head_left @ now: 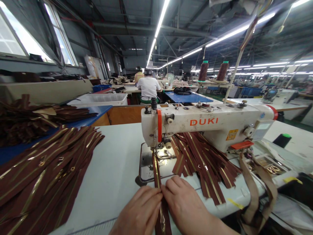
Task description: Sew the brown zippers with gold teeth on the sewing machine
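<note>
A brown zipper strip [156, 171] with gold teeth runs from under the needle of a white sewing machine [178, 122] toward me, over the table's front edge. My left hand [141, 207] and my right hand [182, 199] meet on it a little in front of the metal needle plate [146, 163]. Both hands have their fingers closed on the zipper, thumbs and fingertips pressed together. Right of the needle, a fan of brown zippers [202, 160] lies partly beneath the machine's arm. What the fingertips cover on the strip is hidden.
A large heap of brown zippers [49, 173] covers the table's left side. A small tray [269, 164] of metal rings and a tan strap [254, 192] sit at the right. Two thread cones [203, 71] stand behind the machine. A person in a white shirt [148, 87] sits farther ahead.
</note>
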### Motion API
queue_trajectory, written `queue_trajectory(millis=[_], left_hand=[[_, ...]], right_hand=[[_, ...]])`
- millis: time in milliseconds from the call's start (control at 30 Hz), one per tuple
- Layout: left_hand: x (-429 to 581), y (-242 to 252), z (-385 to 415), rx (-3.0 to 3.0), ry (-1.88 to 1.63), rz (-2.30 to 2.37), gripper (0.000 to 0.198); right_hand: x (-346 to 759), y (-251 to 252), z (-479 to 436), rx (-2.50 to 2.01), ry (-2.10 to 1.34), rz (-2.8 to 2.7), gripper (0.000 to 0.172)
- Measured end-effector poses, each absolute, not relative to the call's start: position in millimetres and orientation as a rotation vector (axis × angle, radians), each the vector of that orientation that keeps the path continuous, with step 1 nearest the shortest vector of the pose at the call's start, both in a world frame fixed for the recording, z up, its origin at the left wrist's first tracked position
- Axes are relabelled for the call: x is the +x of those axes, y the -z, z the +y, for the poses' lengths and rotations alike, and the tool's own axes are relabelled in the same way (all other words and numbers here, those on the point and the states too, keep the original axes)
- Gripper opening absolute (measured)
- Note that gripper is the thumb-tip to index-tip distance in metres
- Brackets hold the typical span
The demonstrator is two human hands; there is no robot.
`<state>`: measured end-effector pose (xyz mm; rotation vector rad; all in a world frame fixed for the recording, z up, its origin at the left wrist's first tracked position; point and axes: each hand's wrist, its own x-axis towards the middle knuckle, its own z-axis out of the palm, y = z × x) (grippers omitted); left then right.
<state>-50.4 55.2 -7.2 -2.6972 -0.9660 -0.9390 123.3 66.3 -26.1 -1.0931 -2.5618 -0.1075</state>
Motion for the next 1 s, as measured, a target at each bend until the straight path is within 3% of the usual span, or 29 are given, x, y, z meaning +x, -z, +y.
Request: queue_trajectory(millis=[267, 533, 1000], left_hand=[[-55.7, 5.9, 83.1, -2.882, 0.79, -1.015, 0.028], [-59.5, 12.2, 82.1, -2.94, 0.878, -1.05, 0.028], [-59.5, 11.7, 82.9, -2.907, 0.899, -1.038, 0.03]], right_hand=[[124.9, 21.2, 67.7, -1.092, 0.119, -2.609, 0.016], [142.7, 4.5, 69.2, -1.085, -0.154, -2.597, 0.016], [139.7, 11.2, 73.3, -0.959, 0.102, -2.681, 0.012]])
